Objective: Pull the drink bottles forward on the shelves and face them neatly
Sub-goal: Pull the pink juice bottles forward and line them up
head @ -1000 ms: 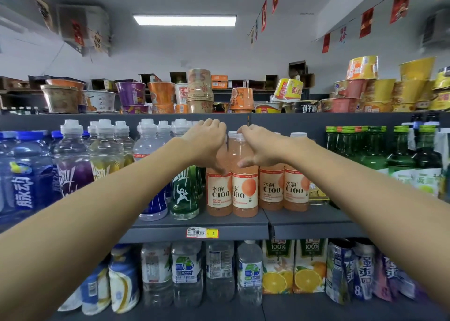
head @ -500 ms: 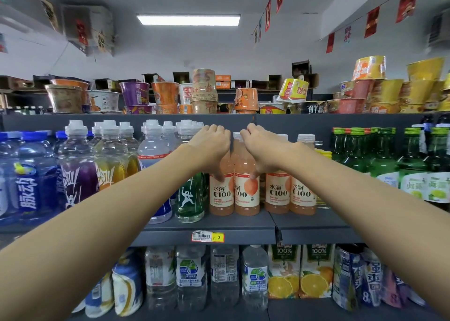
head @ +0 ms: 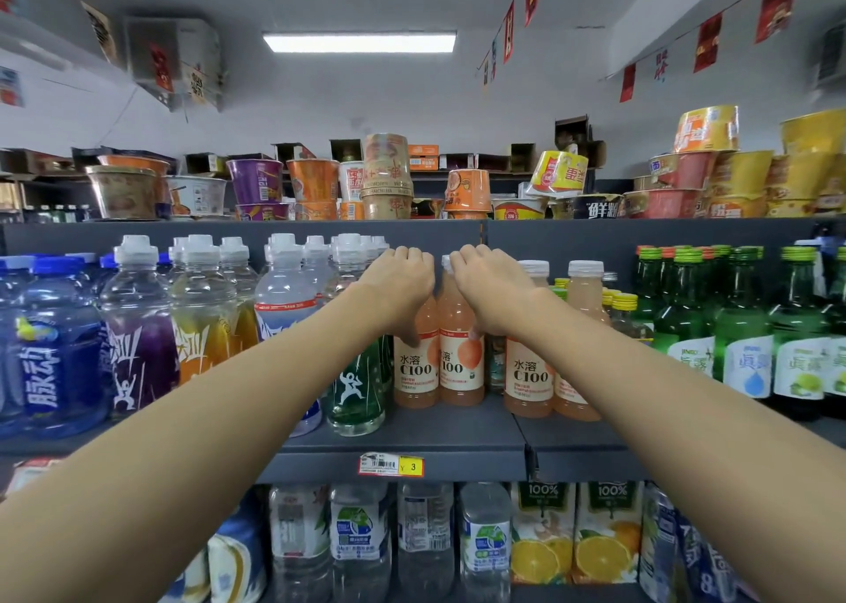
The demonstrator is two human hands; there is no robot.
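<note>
1. While both my hands curl over the shoulders of two peach C100 bottles (head: 437, 364), left hand (head: 399, 282) and right hand (head: 492, 289) each closed on one, they stand mid-shelf, set back.
2. Two matching bottles (head: 549, 373) to the right look faced; other rows seem untouched.
3. A grey shelf (head: 412, 437) with a price tag (head: 390, 464); noodle cups (head: 316, 181) above, under a ceiling light.

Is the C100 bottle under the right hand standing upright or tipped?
Upright: the C100 bottle stands straight, base flat on the shelf, with the right hand over its top.
</note>
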